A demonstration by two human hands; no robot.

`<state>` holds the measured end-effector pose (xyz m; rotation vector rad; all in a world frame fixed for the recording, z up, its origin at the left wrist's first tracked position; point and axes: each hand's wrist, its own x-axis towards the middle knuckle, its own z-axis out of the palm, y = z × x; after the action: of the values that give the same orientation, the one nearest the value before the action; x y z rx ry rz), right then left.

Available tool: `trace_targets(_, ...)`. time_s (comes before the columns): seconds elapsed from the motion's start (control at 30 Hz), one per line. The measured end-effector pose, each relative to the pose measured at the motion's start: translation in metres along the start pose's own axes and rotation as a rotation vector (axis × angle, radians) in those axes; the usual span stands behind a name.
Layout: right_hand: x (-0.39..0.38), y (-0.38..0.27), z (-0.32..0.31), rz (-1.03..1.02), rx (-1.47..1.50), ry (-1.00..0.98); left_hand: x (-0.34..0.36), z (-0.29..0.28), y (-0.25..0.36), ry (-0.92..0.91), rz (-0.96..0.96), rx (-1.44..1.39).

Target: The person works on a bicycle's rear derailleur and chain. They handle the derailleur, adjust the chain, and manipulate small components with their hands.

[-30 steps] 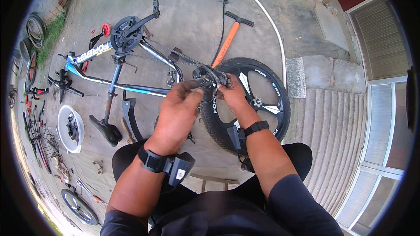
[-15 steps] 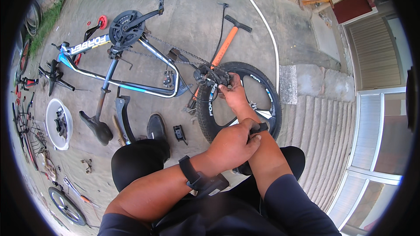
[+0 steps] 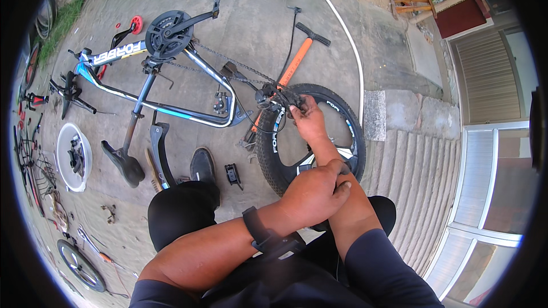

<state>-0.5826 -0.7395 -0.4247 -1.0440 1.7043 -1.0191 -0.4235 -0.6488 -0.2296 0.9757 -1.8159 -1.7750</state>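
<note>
A black bicycle wheel (image 3: 337, 115) with a fat tyre stands upright in front of my knees. My right hand (image 3: 309, 118) reaches over its top and grips the rear derailleur (image 3: 276, 99), which hangs on the chain (image 3: 228, 63). My left hand (image 3: 314, 194) lies across my right forearm, its fingers pinching the black watch band at that wrist. The blue, black and white bicycle frame (image 3: 165, 88) lies upside down on the concrete to the left, crank and chainring up.
An orange floor pump (image 3: 297, 60) and a white hose (image 3: 342, 28) lie behind the wheel. A white bowl of parts (image 3: 73, 157), a saddle (image 3: 123, 162), a brush, small tools and another wheel (image 3: 80, 265) sit at my left. Steps and a door are at the right.
My left hand left the derailleur, drew back toward me and now rests on my right wrist. My right hand has stayed on the derailleur.
</note>
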Motion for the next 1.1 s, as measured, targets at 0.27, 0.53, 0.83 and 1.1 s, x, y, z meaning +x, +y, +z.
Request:
trace_targets(0.27, -0.004, -0.012, -0.003, -0.151, -0.431, 0.049, -0.002, -0.001, 0.001, 0.001, 0.001, -0.029)
trace_targets(0.53, -0.009, -0.029, -0.012, -0.162, -0.531, 0.021, -0.002, -0.001, 0.005, -0.012, 0.008, -0.034)
trace_targets(0.83, -0.004, -0.020, -0.013, -0.178, -0.396, -0.012, -0.002, -0.001, 0.003, 0.018, 0.038, -0.049)
trace_targets(1.1, 0.002, -0.016, -0.021, -0.129, -0.622, -0.042, -0.001, -0.003, 0.006, 0.016, 0.038, -0.047)
